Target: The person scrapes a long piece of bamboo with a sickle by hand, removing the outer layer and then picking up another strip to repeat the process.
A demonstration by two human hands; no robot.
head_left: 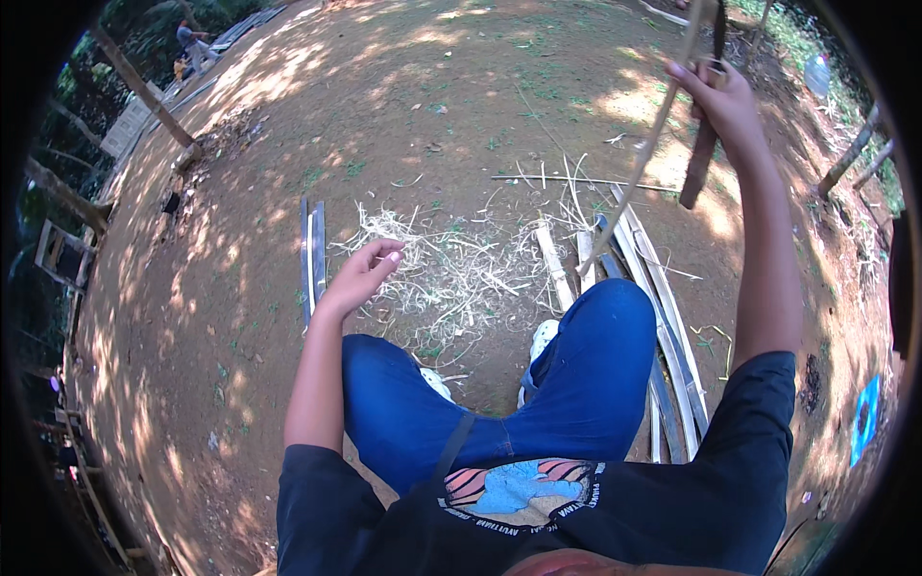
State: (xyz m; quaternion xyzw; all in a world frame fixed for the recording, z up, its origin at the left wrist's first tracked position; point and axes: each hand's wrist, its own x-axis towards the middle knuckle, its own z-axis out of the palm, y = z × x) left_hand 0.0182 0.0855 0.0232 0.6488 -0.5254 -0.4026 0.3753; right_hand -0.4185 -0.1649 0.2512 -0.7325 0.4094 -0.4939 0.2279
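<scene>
My right hand (725, 101) is raised at the upper right, closed around a knife with a brown wooden handle (700, 165) and a dark blade (718, 36). A long thin bamboo strip (642, 158) runs along its thumb and slants down toward my right knee. My left hand (363, 276) hovers over the left side of a heap of pale shavings (451, 278). Its fingers are loosely bent, thumb and forefinger a little apart, and nothing shows between them. The strip's top end leaves the picture.
Split bamboo lengths (672, 336) lie beside my right leg, with shorter pieces (553, 264) ahead of that knee. Dark slats (313, 250) rest at the left. Tree trunks (144, 86) and another person (195, 43) stand far left. A blue object (865, 420) is at the right.
</scene>
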